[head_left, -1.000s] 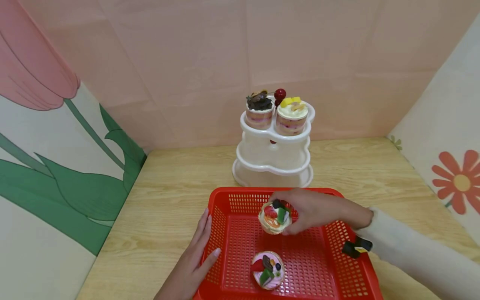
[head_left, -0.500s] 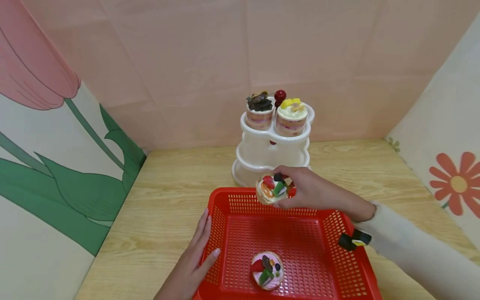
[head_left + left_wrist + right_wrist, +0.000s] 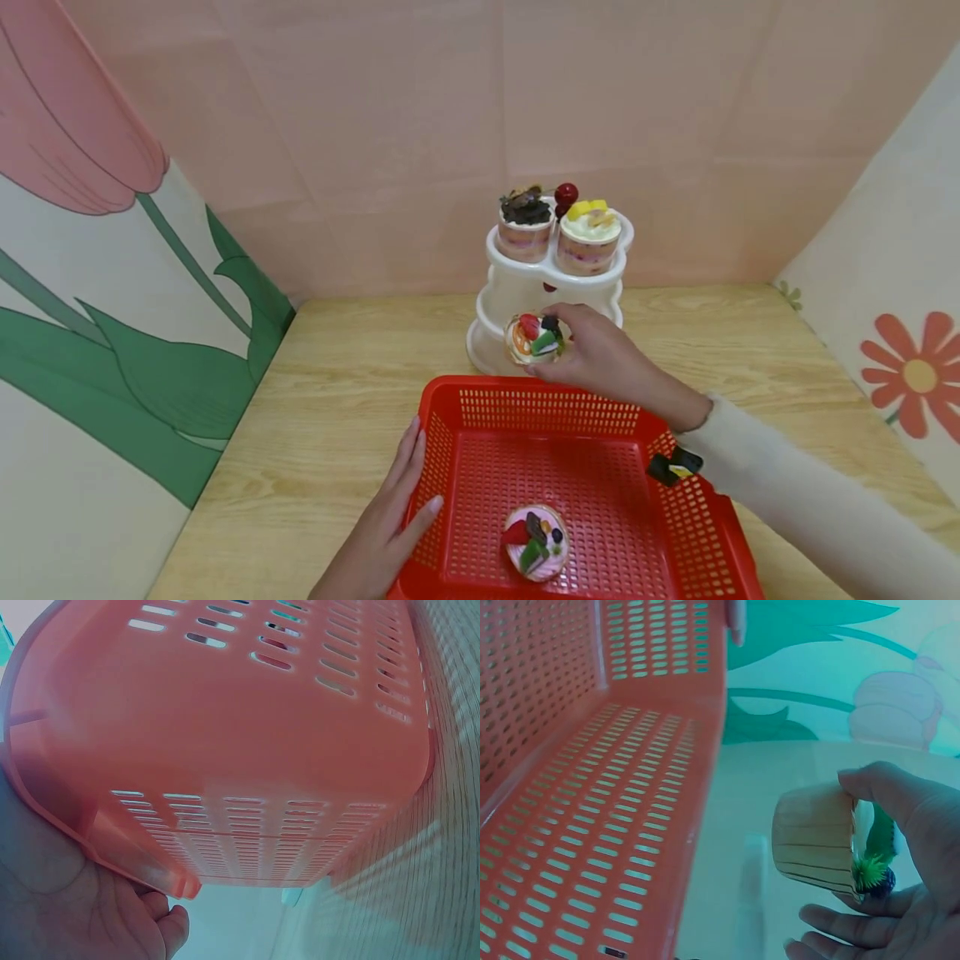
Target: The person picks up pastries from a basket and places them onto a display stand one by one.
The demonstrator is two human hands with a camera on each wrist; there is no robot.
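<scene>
In the head view, my right hand pinches a fruit-topped cupcake by its side, in front of the white tiered stand. The right wrist view shows its pale ribbed cup tilted sideways between thumb and fingers. My left hand rests along the left rim of a red plastic basket, fingers straight outside and thumb over the edge. Inside the basket lies a pink-cream cupcake with fruit. Two dessert cups stand on the stand's top tier, one chocolate-topped and one yellow-topped.
Red cherries top the stand's middle. A wooden table lies under everything, with a pink backdrop behind and flower-printed panels at both sides. My right forearm crosses the basket's right rim.
My right hand has lifted the fruit-topped cupcake out of the basket and carried it forward to the stand. The left hand and the pink-cream cupcake have stayed in place.
</scene>
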